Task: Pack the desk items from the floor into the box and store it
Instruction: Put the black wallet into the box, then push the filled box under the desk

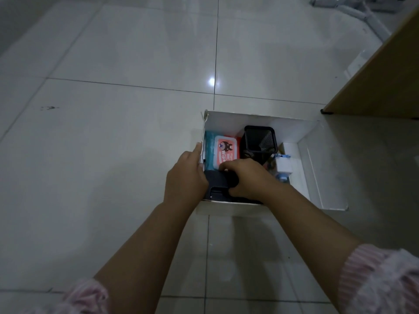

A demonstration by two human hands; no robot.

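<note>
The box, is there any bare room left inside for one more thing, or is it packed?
The box is crowded on its left and middle: wipes pack, mesh pen holder, and a black item under both hands. Bare room shows only along the right wall, beside the small white item.
</note>
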